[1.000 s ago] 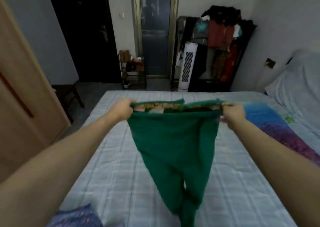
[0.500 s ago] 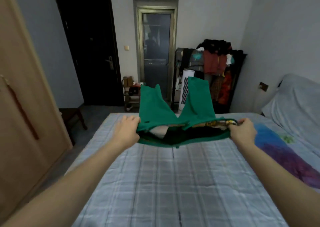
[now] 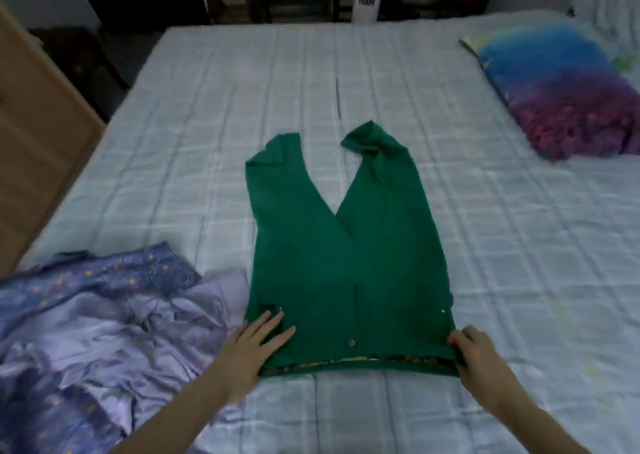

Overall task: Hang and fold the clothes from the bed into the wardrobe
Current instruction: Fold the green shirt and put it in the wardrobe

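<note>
The green cotton trousers [image 3: 341,263] lie flat on the checked pale bed [image 3: 485,211], waistband nearest. The left hand [image 3: 254,346] presses flat on one corner; the right hand [image 3: 476,353] pinches the other. Folding step: next, likely bring one leg over the other

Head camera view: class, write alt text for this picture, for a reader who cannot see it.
Green trousers lie flat on a pale checked bed, legs pointing away. The left hand presses flat on the waistband corner; the right hand pinches the other. Crumpled purple fabric lies at left, a blue-to-purple pillow at right.
</note>
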